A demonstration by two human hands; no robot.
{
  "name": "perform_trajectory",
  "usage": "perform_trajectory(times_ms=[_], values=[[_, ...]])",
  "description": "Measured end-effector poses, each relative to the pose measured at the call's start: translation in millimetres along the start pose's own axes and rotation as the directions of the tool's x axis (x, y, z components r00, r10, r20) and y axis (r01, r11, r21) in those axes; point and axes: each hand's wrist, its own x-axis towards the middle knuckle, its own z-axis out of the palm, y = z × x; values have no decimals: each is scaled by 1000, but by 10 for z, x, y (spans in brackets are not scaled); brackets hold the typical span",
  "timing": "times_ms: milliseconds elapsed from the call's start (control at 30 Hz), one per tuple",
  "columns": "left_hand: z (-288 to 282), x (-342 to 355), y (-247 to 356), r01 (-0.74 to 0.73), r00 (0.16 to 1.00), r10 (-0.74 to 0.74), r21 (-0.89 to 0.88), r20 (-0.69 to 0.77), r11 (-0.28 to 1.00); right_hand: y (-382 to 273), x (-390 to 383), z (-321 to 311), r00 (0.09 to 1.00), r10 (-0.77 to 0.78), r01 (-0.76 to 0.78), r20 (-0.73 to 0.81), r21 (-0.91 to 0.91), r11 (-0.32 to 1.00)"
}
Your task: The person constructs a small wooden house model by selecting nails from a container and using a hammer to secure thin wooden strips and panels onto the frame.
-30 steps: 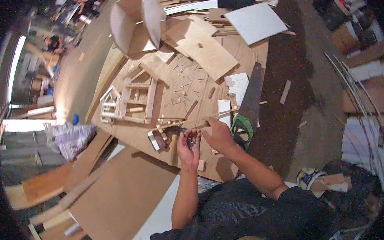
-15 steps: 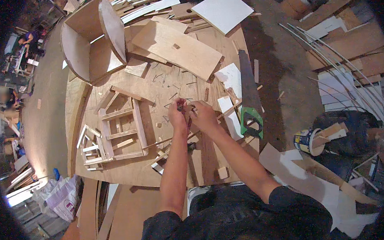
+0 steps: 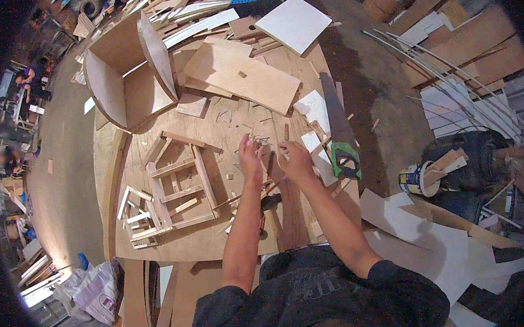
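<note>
My left hand (image 3: 250, 158) is held over the middle of the wooden worktable, its fingers raised and slightly apart. A short gap separates it from my right hand (image 3: 295, 160), whose fingers are loosely bent. I make out nothing held in either hand, though the palms are partly hidden. Loose nails (image 3: 265, 141) lie scattered on the table around and beyond my fingers. Close to my left forearm is a dark-headed tool, perhaps a hammer (image 3: 270, 201), partly covered by the arm. A small slatted wooden frame (image 3: 180, 179) lies to the left of my hands.
A handsaw (image 3: 346, 159) with a green handle lies along the right edge. Plywood boards (image 3: 242, 75) and a curved-sided wooden box (image 3: 130, 72) occupy the far side. A bucket (image 3: 420, 179) of offcuts stands on the floor at right. A plastic bag (image 3: 94, 293) sits at lower left.
My hands were together with the fingers touching; now they are apart, the right one shifted to the right. The whole view has shifted slightly.
</note>
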Motion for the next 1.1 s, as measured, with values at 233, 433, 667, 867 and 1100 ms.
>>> perform_trajectory(times_ms=[233, 433, 667, 867, 1100], values=[[-84, -150, 62, 58, 996, -61, 52, 71, 997, 94, -38, -207, 995, 22, -21, 93, -15, 1000], [-226, -573, 318, -122, 992, 119, 492, 37, 862, 322, 60, 142, 988, -32, 24, 149, 57, 998], [-297, -856, 308, -177, 978, 204, 730, 53, 660, 802, 323, 734, 988, -45, 77, 147, -220, 972], [-691, -1063, 326, -155, 987, 128, 718, 92, 679, 358, 252, 646, 951, 102, 19, 293, -384, 923], [-1149, -1177, 671, -295, 952, 139, 701, 272, 649, 235, 350, 822, 906, 355, -157, 232, -595, 788]])
